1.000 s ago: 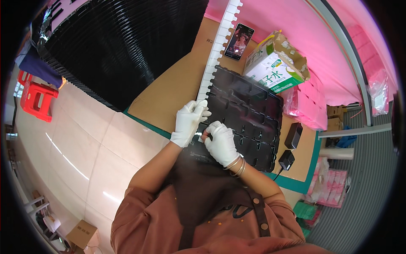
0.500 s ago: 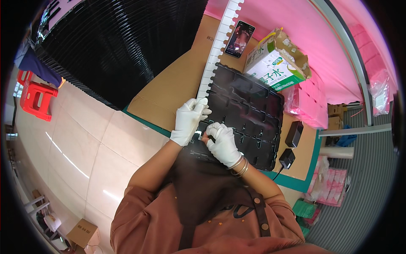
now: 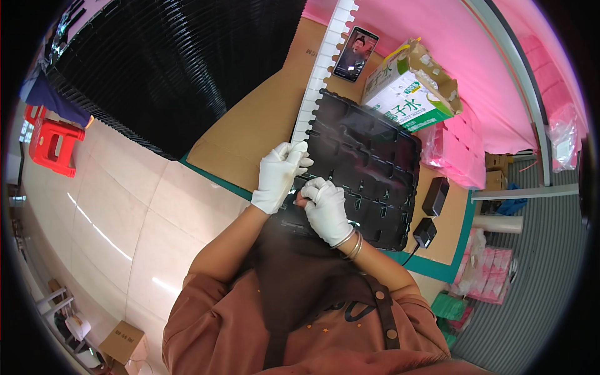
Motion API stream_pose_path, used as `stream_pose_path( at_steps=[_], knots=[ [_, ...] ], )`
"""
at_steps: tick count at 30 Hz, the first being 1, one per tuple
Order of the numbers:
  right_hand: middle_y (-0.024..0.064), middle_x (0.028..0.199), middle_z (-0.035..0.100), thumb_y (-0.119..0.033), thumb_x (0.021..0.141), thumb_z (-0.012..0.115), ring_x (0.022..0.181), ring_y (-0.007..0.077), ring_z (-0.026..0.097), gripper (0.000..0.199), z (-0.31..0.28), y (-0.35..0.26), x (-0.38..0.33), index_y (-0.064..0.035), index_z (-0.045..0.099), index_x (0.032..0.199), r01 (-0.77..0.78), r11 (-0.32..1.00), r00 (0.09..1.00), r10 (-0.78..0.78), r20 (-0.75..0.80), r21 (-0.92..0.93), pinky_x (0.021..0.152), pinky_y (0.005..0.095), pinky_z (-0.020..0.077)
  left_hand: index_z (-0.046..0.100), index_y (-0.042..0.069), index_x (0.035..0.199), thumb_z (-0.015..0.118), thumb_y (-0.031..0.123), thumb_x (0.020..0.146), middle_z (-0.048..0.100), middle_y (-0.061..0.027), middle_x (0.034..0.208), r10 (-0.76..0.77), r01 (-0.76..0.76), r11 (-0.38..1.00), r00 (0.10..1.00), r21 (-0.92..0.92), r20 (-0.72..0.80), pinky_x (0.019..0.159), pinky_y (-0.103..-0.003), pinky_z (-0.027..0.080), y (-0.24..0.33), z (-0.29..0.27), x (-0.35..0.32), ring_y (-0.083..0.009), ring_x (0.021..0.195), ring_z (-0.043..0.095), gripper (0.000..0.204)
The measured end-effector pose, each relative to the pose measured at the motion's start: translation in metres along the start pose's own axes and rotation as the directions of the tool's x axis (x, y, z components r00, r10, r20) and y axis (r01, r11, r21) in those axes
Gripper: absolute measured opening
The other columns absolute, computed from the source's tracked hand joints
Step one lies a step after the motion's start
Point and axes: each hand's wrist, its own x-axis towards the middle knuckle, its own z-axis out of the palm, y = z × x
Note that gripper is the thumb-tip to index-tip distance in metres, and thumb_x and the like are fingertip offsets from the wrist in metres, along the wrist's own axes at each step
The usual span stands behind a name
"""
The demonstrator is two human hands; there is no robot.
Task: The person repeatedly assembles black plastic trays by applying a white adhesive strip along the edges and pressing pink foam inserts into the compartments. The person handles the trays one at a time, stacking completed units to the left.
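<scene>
My left hand (image 3: 278, 179), in a white glove, is closed with curled fingers by the near end of a long white notched strip (image 3: 315, 80). Whether it grips the strip or some small piece, I cannot tell. A black plastic tray (image 3: 369, 153) with moulded pockets lies just right of the strip. Over the tray's near left part, my right hand (image 3: 327, 212) is closed in a pinch. It is gloved too, with a bare fingertip showing. Anything between its fingers is hidden or too small to name. The hands are close together but apart.
Beyond the tray stand a phone (image 3: 355, 55) and an open carton (image 3: 409, 94). Pink packs (image 3: 453, 153) and two black adapters (image 3: 435, 197) are on the right. A tall stack of black trays (image 3: 169, 69) fills the far left, near a red stool (image 3: 57, 147).
My right hand has shifted slightly, and a white glint by its fingertips has faded. My left hand stays nearly still. The phone's picture has changed.
</scene>
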Motion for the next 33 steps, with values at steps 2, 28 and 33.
stream_pose_path(
  at_steps=[2, 28, 33],
  knots=[
    [0.0026, 0.079, 0.061, -0.004, 0.068, 0.070, 0.081, 0.0251, 0.059, 0.013, 0.005, 0.004, -0.002, -0.0119, 0.065, 0.077, -0.035, 0.999, 0.999, 0.035, -0.010, 0.025, 0.070, 0.0395, 0.0405, 0.058, -0.001, 0.110, 0.063, 0.029, 0.093, 0.065, -0.0141, 0.103, -0.002, 0.002, 1.000, 1.000, -0.002, 0.004, 0.075, -0.027, 0.051, -0.001, -0.001, 0.000, -0.0185, 0.089, 0.067, 0.035],
    [0.0141, 0.079, 0.061, 0.009, 0.076, 0.062, 0.073, 0.0345, 0.061, 0.018, 0.008, 0.002, -0.003, -0.0047, 0.057, 0.087, -0.121, 0.980, 0.980, 0.143, -0.136, 0.157, 0.063, 0.0399, 0.0473, 0.060, 0.000, 0.107, 0.064, 0.030, 0.092, 0.065, -0.0130, 0.100, -0.001, 0.001, 1.000, 1.000, -0.018, 0.006, 0.075, -0.026, 0.050, -0.002, -0.002, 0.000, -0.0185, 0.089, 0.067, 0.034],
    [0.0092, 0.073, 0.058, 0.007, 0.084, 0.061, 0.070, 0.0214, 0.064, 0.012, -0.012, -0.005, 0.003, -0.0026, 0.055, 0.085, -0.262, 0.881, 0.935, 0.333, -0.123, 0.395, 0.064, 0.0306, 0.0495, 0.059, -0.001, 0.109, 0.064, 0.031, 0.093, 0.065, -0.0131, 0.101, -0.012, 0.012, 1.000, 1.000, -0.002, -0.002, 0.076, -0.027, 0.051, -0.004, -0.001, -0.001, -0.0190, 0.089, 0.067, 0.036]
  ],
)
